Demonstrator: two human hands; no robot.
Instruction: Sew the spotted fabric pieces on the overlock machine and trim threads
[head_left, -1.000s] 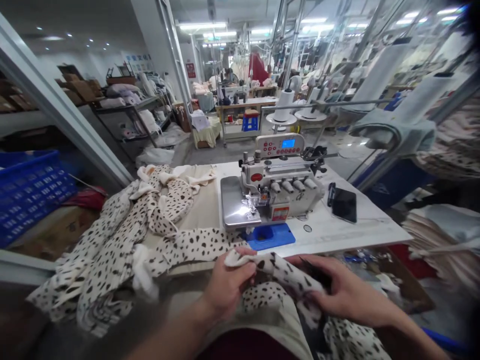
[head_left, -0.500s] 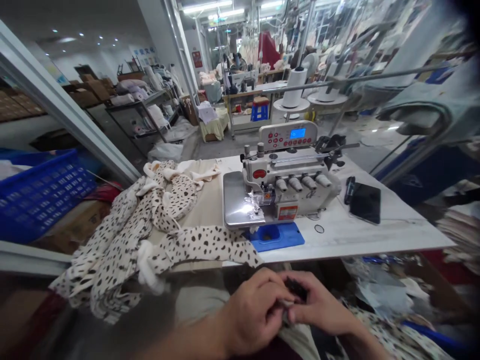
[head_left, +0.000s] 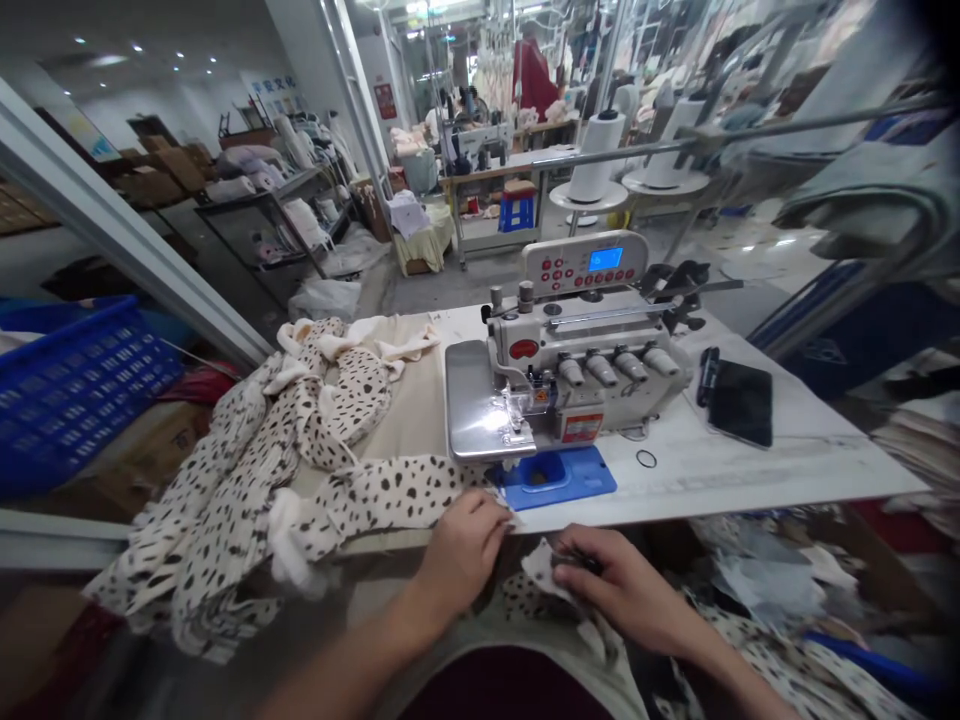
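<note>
My left hand (head_left: pixel 463 545) is at the table's front edge, fingers closed on the right end of a cream fabric strip with dark spots (head_left: pixel 409 490). The strip runs left into a heap of the same spotted fabric (head_left: pixel 262 470). Below the edge, over my lap, my right hand (head_left: pixel 619 585) is closed around a small dark tool (head_left: pixel 577 562), mostly hidden by the fingers. Against that hand hangs a separate spotted fabric piece (head_left: pixel 538 570); whether the fingers pinch it is unclear. The overlock sewing machine (head_left: pixel 585 370) stands just beyond both hands.
A blue tray (head_left: pixel 592 475) lies before the machine. On the white tabletop (head_left: pixel 720 490) are a dark tablet or phone (head_left: pixel 741 402) and a small black ring (head_left: pixel 646 459). A blue basket (head_left: pixel 75 390) stands at left; fabric scraps (head_left: pixel 780 570) lie below right.
My hands have moved apart. The left went up and left onto the strip's end; the right stayed low with the dark tool. A spotted piece now shows beside the right hand.
</note>
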